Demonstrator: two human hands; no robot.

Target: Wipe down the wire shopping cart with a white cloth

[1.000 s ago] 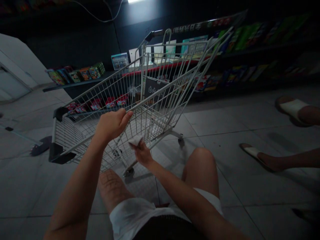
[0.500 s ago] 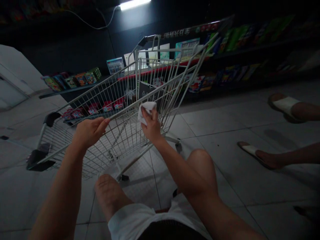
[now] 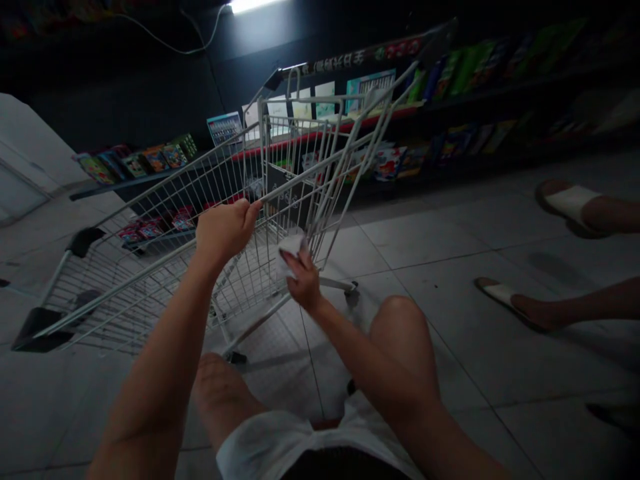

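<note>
A metal shopping cart point(image 3: 165, 250) stands in front of me, its wire basket angled across the view. My left hand point(image 3: 225, 230) is closed around the top rail of its near side. Lower and to the right, my right hand point(image 3: 303, 283) grips a white cloth point(image 3: 291, 250) and holds it at the wire side near the cart's handle end. The fingers press into the cloth; whether it touches the wires is hard to tell. A dark panel point(image 3: 287, 197) with pale markings hangs inside the basket behind the hands.
Shelves point(image 3: 135, 179) with boxed and bagged goods run along the dark wall behind the cart. Another person's sandalled feet point(image 3: 530, 313) are on the tiled floor point(image 3: 440, 287) at the right. A lit tube lamp point(image 3: 255, 5) is at the top.
My left hand has slid along the rail to the right, towards the handle end. My right hand has moved the cloth down from the rail. The cart appears shifted slightly left.
</note>
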